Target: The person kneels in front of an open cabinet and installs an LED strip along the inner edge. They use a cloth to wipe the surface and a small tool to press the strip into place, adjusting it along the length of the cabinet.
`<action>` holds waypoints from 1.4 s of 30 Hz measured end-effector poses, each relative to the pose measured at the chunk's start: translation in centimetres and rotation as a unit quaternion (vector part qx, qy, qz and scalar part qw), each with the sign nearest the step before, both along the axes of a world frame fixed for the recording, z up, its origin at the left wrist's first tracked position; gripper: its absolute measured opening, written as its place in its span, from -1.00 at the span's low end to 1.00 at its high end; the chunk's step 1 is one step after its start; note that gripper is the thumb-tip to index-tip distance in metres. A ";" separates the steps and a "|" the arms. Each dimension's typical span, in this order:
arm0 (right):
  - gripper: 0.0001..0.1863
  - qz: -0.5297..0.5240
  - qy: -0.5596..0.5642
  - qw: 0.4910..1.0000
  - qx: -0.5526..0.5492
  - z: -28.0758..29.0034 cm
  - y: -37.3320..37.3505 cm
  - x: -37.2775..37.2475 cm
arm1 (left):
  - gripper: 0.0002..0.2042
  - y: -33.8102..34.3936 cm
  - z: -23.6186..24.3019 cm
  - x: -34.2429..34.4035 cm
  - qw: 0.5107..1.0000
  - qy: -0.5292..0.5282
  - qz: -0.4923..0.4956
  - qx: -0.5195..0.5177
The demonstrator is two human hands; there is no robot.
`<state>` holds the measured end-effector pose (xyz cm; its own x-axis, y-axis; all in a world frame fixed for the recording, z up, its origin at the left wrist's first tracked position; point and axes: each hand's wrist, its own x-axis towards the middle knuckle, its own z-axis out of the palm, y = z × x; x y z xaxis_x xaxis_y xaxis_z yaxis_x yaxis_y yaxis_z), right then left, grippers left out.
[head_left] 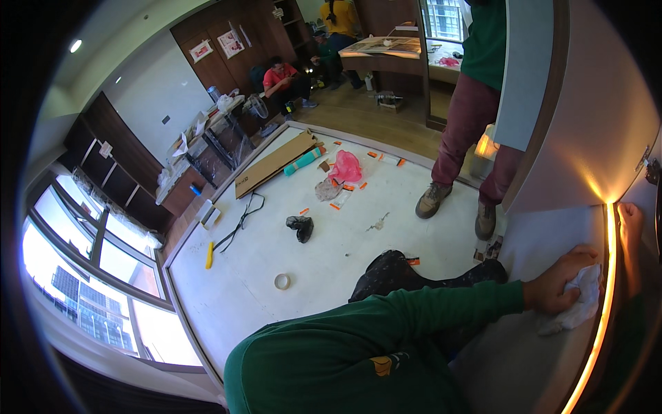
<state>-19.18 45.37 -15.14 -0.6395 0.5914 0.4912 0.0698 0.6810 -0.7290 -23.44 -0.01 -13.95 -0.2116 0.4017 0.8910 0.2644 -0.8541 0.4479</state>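
My left hand (562, 281) reaches across from the green sleeve, its fingers closed on a crumpled white cloth (585, 298). The cloth is pressed against a grey panel (545, 331), just left of a glowing light strip (607, 290) that runs along the panel's edge. On the strip's other side, my right hand (630, 224) is up against the dim surface near the top of the strip. Its fingers are partly hidden and in shade, so what they hold, if anything, does not show.
A person's shoes (434, 200) stand on the white platform close by. A tape roll (282, 281), black bag (300, 228), pink bag (346, 167), cardboard (276, 162) and yellow-handled tool (209, 255) lie there too. Windows (83, 276) line the left; other people are at the back.
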 end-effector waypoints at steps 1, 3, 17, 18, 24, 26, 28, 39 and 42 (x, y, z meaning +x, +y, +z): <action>-0.71 -0.006 0.000 1.000 -0.003 0.1 -0.2 0.0 | -0.53 0.2 -0.2 0.0 1.000 0.003 0.004 -0.001; -0.71 -0.020 -0.003 1.000 -0.011 0.5 -1.1 0.0 | -0.52 0.5 -0.8 0.1 1.000 0.000 0.028 -0.007; -0.68 -0.073 -0.084 0.992 -0.056 9.0 -15.9 3.3 | -0.45 0.7 0.5 -0.5 0.999 0.006 -0.015 -0.031; -0.66 -0.079 -0.137 0.984 -0.081 9.8 -16.2 3.5 | -0.47 0.7 0.6 -0.5 0.999 0.009 -0.014 -0.034; -0.68 -0.078 -0.161 0.979 -0.099 10.5 -17.4 2.6 | -0.55 0.8 0.4 -0.6 0.999 0.012 -0.009 -0.045; -0.72 -0.065 -0.120 0.984 -0.117 10.2 -17.6 2.1 | -0.54 0.8 0.3 -0.6 0.998 0.010 -0.017 -0.054; -0.71 -0.064 -0.108 0.986 -0.108 10.2 -17.9 1.8 | -0.53 0.8 0.3 -0.6 0.999 0.011 -0.015 -0.048; -0.74 -0.064 -0.083 0.987 -0.119 9.2 -16.8 0.4 | -0.48 0.8 0.2 -0.8 0.999 0.014 -0.004 -0.034; -0.77 -0.062 -0.022 0.991 -0.116 7.8 -15.8 -0.1 | -0.67 1.0 0.0 -1.3 0.998 0.057 -0.015 -0.026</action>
